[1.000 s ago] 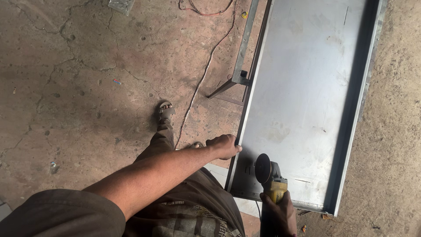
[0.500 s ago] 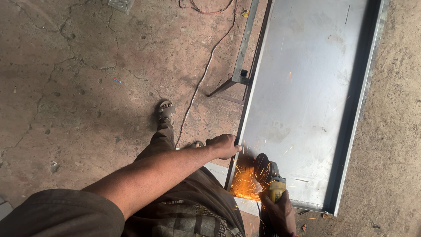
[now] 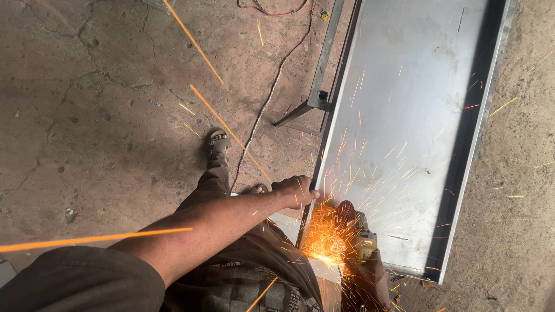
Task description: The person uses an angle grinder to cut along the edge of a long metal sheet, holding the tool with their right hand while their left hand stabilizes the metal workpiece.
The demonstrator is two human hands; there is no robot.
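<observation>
From my seat at the feed, nearest the lens is my left arm, dark sleeve pushed up, reaching toward the steel sheet panel (image 3: 404, 133); my left hand (image 3: 296, 190) has its grip curled closed over the panel's near-left folded rim, fingers pressed onto the edge. Just to the right of that hand and a little nearer me, my right hand (image 3: 370, 280) sits at the bottom of the view, grip wrapped round the body of the angle grinder (image 3: 357, 237); the fingers are partly lost in glare, yet they read as closed on the tool. The grinder's disc meets the panel at its near-left corner, where a bright orange burst of sparks (image 3: 324, 245) fans outward; the right hand is the nearer one to that contact point.

The panel is a long, shallow tray of dull grey sheet metal with upturned rims; its long axis runs away from me, tilted slightly right. Left of the panel lies cracked, stained concrete floor (image 3: 98, 127); my sandalled foot (image 3: 218, 140) stands there, beside a thin cable (image 3: 272, 98) trailing off; an angle-iron support (image 3: 319, 86) hugs the panel's left rim farther on.
</observation>
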